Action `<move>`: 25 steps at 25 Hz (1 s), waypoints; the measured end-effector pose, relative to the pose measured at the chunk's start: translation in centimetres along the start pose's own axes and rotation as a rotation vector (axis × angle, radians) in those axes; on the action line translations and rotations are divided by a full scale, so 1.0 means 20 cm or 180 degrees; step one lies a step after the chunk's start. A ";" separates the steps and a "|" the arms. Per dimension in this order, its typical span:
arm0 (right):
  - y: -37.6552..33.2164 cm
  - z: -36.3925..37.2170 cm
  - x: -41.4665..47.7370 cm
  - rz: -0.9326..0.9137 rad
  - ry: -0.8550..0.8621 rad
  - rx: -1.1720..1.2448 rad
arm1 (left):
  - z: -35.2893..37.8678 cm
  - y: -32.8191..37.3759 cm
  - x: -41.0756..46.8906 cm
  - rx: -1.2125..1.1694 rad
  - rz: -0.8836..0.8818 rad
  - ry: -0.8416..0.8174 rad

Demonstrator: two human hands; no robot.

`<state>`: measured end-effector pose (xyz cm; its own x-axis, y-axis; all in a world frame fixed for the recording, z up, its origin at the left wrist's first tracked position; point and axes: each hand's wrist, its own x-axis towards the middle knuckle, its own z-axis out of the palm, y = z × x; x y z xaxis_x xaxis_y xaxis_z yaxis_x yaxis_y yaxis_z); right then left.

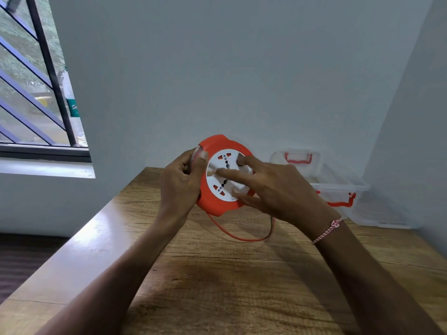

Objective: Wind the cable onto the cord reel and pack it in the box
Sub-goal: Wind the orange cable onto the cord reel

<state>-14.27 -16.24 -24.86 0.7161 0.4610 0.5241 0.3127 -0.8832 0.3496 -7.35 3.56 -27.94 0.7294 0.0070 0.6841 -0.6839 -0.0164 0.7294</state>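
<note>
A round orange cord reel [217,143] with a white socket face is held upright above the wooden table [217,274]. My left hand [180,182] grips its left rim, thumb on the front edge. My right hand [273,189] lies on the white face, fingers spread over the centre piece and its right side. An orange cable [232,234] hangs from the reel's underside in a loop that touches the table. A clear plastic box [338,189] with orange latches stands at the back right, its lid leaning against the wall.
The table's left edge drops to a dark floor. A barred window [36,93] is at the left. Walls close off the back and the right side, behind the box.
</note>
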 end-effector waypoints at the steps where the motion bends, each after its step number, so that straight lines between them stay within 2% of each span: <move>1: 0.00 0.00 0.00 -0.0029 -0.0138 -0.0114 | 0.00 0.00 0.00 0.0005 0.0002 -0.0023; 9: -0.03 0.01 0.00 -0.0083 0.0531 -0.0166 | 0.02 0.00 -0.02 0.0122 0.0065 -0.0047; 19: -0.10 0.08 0.01 0.0454 0.0611 0.0440 | 0.02 0.00 -0.02 0.0202 0.0004 0.0034; 22: -0.12 0.08 0.02 0.0768 0.0726 0.0686 | 0.03 -0.01 -0.02 0.0152 0.0023 0.0114; 25: -0.17 0.09 0.07 0.1498 0.1261 0.1178 | 0.08 -0.01 -0.05 0.0148 -0.0056 0.0342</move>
<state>-13.31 -12.71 -26.71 0.5687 -0.0412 0.8215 0.2677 -0.9351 -0.2322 -7.95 2.03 -28.87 0.7336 0.1147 0.6698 -0.6677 -0.0617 0.7419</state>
